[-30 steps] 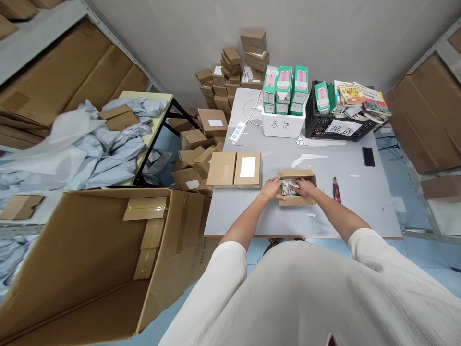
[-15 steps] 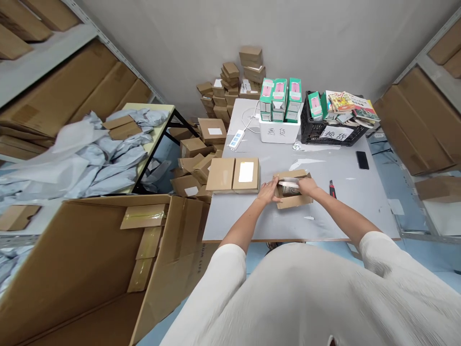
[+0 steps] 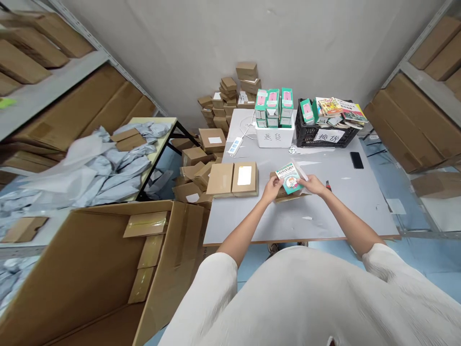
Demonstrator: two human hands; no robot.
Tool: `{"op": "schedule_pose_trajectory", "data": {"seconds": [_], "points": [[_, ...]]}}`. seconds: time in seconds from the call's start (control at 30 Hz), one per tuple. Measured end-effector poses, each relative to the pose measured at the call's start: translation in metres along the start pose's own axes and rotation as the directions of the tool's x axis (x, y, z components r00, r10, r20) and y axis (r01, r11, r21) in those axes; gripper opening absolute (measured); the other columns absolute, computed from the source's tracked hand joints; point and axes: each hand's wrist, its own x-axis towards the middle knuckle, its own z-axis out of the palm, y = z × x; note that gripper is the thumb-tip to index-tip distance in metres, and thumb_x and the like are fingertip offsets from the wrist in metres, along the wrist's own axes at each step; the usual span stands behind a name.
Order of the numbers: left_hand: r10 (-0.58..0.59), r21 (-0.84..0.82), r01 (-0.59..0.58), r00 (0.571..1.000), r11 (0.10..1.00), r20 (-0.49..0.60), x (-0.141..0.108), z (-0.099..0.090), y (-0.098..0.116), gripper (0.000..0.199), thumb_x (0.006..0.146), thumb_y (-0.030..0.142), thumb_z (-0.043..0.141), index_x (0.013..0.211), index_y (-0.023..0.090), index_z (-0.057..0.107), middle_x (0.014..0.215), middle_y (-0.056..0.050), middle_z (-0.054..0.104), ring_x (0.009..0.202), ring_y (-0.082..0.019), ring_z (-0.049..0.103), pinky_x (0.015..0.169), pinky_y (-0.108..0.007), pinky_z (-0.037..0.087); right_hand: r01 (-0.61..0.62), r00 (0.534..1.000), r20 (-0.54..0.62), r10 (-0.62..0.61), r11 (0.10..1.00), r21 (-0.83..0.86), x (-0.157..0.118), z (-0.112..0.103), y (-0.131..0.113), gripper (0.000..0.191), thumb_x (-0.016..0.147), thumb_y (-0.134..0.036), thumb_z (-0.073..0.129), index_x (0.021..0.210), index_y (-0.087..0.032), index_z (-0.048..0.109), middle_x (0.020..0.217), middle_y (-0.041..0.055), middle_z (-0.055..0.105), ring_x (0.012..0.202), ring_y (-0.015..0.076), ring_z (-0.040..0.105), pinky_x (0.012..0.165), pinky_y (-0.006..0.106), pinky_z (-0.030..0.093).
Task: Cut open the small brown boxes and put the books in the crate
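Observation:
A green and white printed booklet (image 3: 290, 180) is held up between my two hands, above a small open cardboard box (image 3: 284, 196) on the grey table (image 3: 324, 216). My left hand (image 3: 272, 188) pinches its left edge. My right hand (image 3: 312, 185) grips its right side, along with a whitish sheet or wrapper (image 3: 301, 176) that sticks out there. The booklet and my hands hide most of the box's inside. Just right of my right hand lies a red and black cutter (image 3: 328, 185), partly covered.
Two closed cardboard boxes (image 3: 220, 179) sit left of my hands. Behind stand a white bin (image 3: 274, 138) and a black crate (image 3: 306, 135). A phone (image 3: 356, 160) lies at right, a large open carton (image 3: 183, 230) at left.
The booklet has come up out of the open box and now faces up between my hands. Both hands have risen over the box. The whole view has shifted slightly.

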Motion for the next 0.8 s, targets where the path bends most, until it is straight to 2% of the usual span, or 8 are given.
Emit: {"op": "schedule_pose_trajectory", "data": {"seconds": [0.07, 0.17, 0.27, 0.4, 0.53, 0.6, 0.7, 0.8], "points": [[-0.026, -0.202, 0.025, 1.000, 0.979, -0.004, -0.005, 0.006, 0.006, 0.067, 0.078, 0.072, 0.089, 0.118, 0.021, 0.071, 0.121, -0.014, 0.081, 0.121, -0.035, 0.074, 0.109, -0.053, 0.057, -0.001, 1.000, 0.025, -0.003, 0.988, 0.155, -0.005, 0.007, -0.003, 0.058, 0.078, -0.073, 0.081, 0.092, -0.017, 0.081, 0.095, 0.0075, 0.082, 0.096, 0.0281, 0.074, 0.093, 0.039, 0.059], [-0.006, -0.335, 0.003, 1.000, 0.942, -0.009, -0.013, 0.005, 0.018, 0.074, 0.071, 0.068, 0.097, 0.120, 0.021, 0.068, 0.128, -0.015, 0.080, 0.126, -0.036, 0.073, 0.109, -0.052, 0.059, -0.018, 0.998, 0.056, 0.003, 0.962, 0.272, -0.012, 0.012, -0.013, 0.063, 0.072, -0.074, 0.088, 0.096, -0.016, 0.081, 0.100, 0.0092, 0.083, 0.101, 0.0302, 0.075, 0.094, 0.042, 0.060], [0.010, -0.368, -0.015, 1.000, 0.930, -0.016, -0.020, -0.004, 0.034, 0.074, 0.072, 0.066, 0.098, 0.122, 0.021, 0.067, 0.131, -0.015, 0.079, 0.128, -0.036, 0.073, 0.110, -0.052, 0.059, -0.021, 0.998, 0.070, -0.005, 0.931, 0.363, -0.016, 0.011, -0.026, 0.063, 0.076, -0.074, 0.087, 0.106, -0.018, 0.082, 0.107, 0.0099, 0.084, 0.108, 0.0325, 0.076, 0.097, 0.044, 0.061], [-0.032, -0.422, 0.014, 0.999, 0.906, -0.035, -0.028, -0.013, 0.047, 0.071, 0.076, 0.066, 0.094, 0.126, 0.022, 0.067, 0.133, -0.013, 0.079, 0.130, -0.035, 0.072, 0.108, -0.050, 0.059, -0.047, 0.999, 0.032, 0.035, 0.814, 0.579, -0.016, 0.012, -0.032, 0.052, 0.084, -0.068, 0.082, 0.108, -0.021, 0.078, 0.107, 0.0109, 0.084, 0.107, 0.0325, 0.079, 0.096, 0.044, 0.064], [-0.115, -0.455, 0.084, 0.993, 0.886, -0.040, -0.037, -0.017, 0.045, 0.064, 0.081, 0.065, 0.090, 0.126, 0.025, 0.069, 0.138, -0.010, 0.077, 0.129, -0.032, 0.072, 0.106, -0.045, 0.060, -0.040, 0.995, -0.035, 0.088, 0.731, 0.682, -0.011, 0.021, -0.021, 0.037, 0.082, -0.050, 0.083, 0.104, -0.022, 0.072, 0.104, 0.0101, 0.083, 0.105, 0.0295, 0.079, 0.096, 0.041, 0.065], [-0.129, -0.469, 0.095, 0.991, 0.878, -0.042, -0.040, -0.018, 0.041, 0.060, 0.084, 0.063, 0.088, 0.127, 0.025, 0.069, 0.141, -0.009, 0.076, 0.130, -0.030, 0.072, 0.106, -0.044, 0.060, -0.039, 0.994, -0.049, 0.102, 0.716, 0.697, -0.007, 0.026, -0.014, 0.032, 0.085, -0.049, 0.077, 0.102, -0.023, 0.069, 0.103, 0.0107, 0.083, 0.106, 0.0296, 0.079, 0.095, 0.042, 0.065], [-0.142, -0.485, 0.094, 0.988, 0.869, -0.063, -0.041, -0.022, 0.035, 0.060, 0.084, 0.061, 0.088, 0.128, 0.025, 0.070, 0.141, -0.009, 0.076, 0.129, -0.030, 0.072, 0.107, -0.045, 0.060, -0.039, 0.990, -0.078, 0.114, 0.773, 0.634, -0.001, 0.029, -0.005, 0.034, 0.090, -0.052, 0.067, 0.105, -0.022, 0.068, 0.104, 0.0130, 0.082, 0.108, 0.0315, 0.077, 0.093, 0.043, 0.065], [-0.167, -0.476, 0.104, 0.982, 0.873, -0.091, -0.041, -0.027, 0.031, 0.063, 0.082, 0.061, 0.090, 0.130, 0.025, 0.070, 0.138, -0.009, 0.077, 0.127, -0.031, 0.073, 0.107, -0.046, 0.060, -0.012, 0.970, -0.219, 0.102, 0.926, 0.377, 0.006, 0.027, 0.002, 0.039, 0.095, -0.051, 0.059, 0.114, -0.018, 0.069, 0.114, 0.0150, 0.081, 0.113, 0.0330, 0.074, 0.099, 0.044, 0.061]]}}
